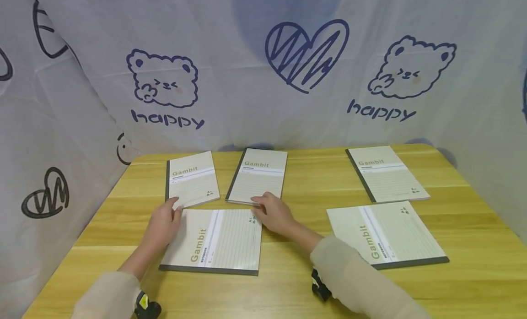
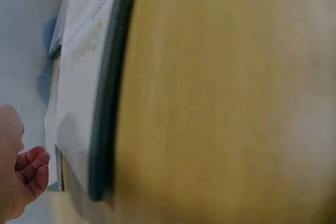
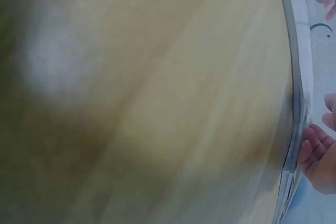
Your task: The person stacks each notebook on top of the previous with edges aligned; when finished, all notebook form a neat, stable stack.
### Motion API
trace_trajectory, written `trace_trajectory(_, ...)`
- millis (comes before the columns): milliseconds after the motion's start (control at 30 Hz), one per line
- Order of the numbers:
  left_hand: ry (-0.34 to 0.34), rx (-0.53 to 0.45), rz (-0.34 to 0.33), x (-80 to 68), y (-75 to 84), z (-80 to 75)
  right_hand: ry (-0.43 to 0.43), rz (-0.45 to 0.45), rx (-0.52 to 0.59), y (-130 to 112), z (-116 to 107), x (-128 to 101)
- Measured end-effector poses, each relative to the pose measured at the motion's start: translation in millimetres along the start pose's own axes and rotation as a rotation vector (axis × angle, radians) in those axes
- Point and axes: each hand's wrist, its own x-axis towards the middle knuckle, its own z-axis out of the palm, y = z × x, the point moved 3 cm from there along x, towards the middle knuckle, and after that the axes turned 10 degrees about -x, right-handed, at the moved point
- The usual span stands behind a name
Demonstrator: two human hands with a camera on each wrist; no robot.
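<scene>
The near-left notebook (image 1: 214, 240) lies flat on the wooden table (image 1: 288, 282), turned sideways so that its dark spine faces the person and the word "Gambit" runs along its length. The left hand (image 1: 162, 223) rests at the far left corner of this notebook, the fingers lying rather straight over the edge; I cannot tell for sure whether the thumb is under the cover. In the left wrist view the fingers (image 2: 31, 163) look loosely bent beside the notebook's edge (image 2: 84, 103), and the picture is blurred. The right hand (image 1: 273, 213) lies at the far right corner of the same notebook, the fingers stretched to the left, with the tips just at the near edge of the middle notebook (image 1: 258, 175) behind it. In the right wrist view only some fingertips (image 3: 314, 148) show beside a thin grey edge, so a firm grip cannot be confirmed. To the left of the middle notebook lies another notebook (image 1: 191, 178), almost touching the near-left one. Well apart, on the right side of the table, are two more: the far-right notebook (image 1: 387, 172) and the near-right notebook (image 1: 387, 234), which is also turned sideways. A white cloth (image 1: 263, 67) with printed bears, a heart and the word "happy" hangs behind and around the table.
</scene>
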Motion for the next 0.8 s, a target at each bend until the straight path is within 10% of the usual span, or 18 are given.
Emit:
trace_trajectory(267,-0.036,0.039,-0.061,-17.7,-14.1,5.4,-0.054,-0.039,-0.070,-3,9,-3)
trace_trajectory(800,0.027,0.157,0.049,-28.6,-14.0,19.3,-0.220,0.031,-0.173,-7,14,1)
